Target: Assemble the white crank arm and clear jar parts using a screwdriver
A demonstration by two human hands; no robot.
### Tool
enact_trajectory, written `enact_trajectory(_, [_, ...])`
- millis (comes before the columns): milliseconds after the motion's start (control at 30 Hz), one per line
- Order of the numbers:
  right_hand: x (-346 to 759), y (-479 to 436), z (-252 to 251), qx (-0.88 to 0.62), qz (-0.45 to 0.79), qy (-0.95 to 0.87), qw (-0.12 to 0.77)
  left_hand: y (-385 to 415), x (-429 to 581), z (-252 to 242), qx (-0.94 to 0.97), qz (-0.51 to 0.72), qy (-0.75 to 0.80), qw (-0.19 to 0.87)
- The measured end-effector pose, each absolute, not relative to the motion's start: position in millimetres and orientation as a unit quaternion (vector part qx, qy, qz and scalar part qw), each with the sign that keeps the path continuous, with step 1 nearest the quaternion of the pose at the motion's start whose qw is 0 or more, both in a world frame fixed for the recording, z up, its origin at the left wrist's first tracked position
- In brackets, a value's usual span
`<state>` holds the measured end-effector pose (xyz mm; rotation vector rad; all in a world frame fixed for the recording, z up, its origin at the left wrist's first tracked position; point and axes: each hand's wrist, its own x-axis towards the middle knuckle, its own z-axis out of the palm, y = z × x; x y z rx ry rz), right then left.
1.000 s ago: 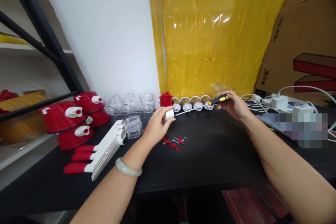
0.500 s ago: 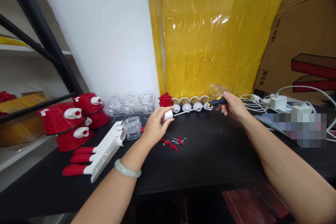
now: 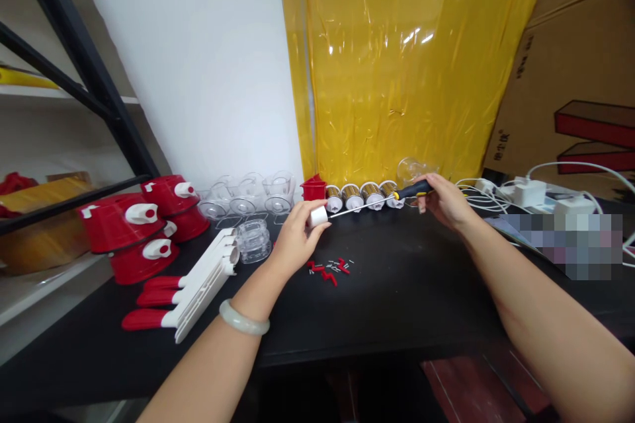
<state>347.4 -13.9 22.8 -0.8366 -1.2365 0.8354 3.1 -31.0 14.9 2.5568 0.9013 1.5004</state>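
Between the fingers of my left hand (image 3: pixel 296 231) is a small white cylindrical part (image 3: pixel 318 216), held above the black table. My right hand (image 3: pixel 446 199) is closed around the black and yellow handle of a screwdriver (image 3: pixel 414 190). Its long metal shaft points left, and the tip meets the open end of the white part; the exact contact is too small to make out. Below my hands lie small red plastic pieces (image 3: pixel 329 277) and several loose screws (image 3: pixel 333 266). Behind the shaft stands a row of metal-mesh drums with white ends (image 3: pixel 352 198).
Left on the black table (image 3: pixel 377 317) are stacked red housings (image 3: pixel 119 221), white parts with red handles (image 3: pixel 206 281) and clear rings (image 3: pixel 254 241). Clear cups (image 3: pixel 278 192) and a red hopper (image 3: pixel 314 189) line the back. White chargers and cables (image 3: pixel 530 192) lie at right.
Both hands keep their grips, with the screwdriver still at the white part. The whole view has shifted slightly; my right hand's fingers have changed position a little on the handle.
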Motion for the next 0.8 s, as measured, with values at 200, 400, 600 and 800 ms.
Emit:
enact_trajectory(200, [347.0, -13.6, 23.5, -0.374, 0.368, -0.539, 0.659, -31.0, 2.8, 14.3, 0.823, 0.486, 0.291, 0.028])
enact_trajectory(400, [350.0, -13.4, 23.9, -0.32, 0.425, -0.513, 0.673, -33.9, 4.1, 16.2, 0.831, 0.475, 0.288, 0.014])
enact_trajectory(600, [352.8, -14.5, 24.7, -0.333, 0.426, -0.536, 0.648, -31.1, 2.6, 15.5, 0.83, 0.482, 0.282, 0.009])
enact_trajectory(800, [350.6, -16.6, 27.2, -0.366, 0.371, -0.565, 0.639, -32.6, 2.6, 17.5, 0.831, 0.479, 0.283, 0.008])
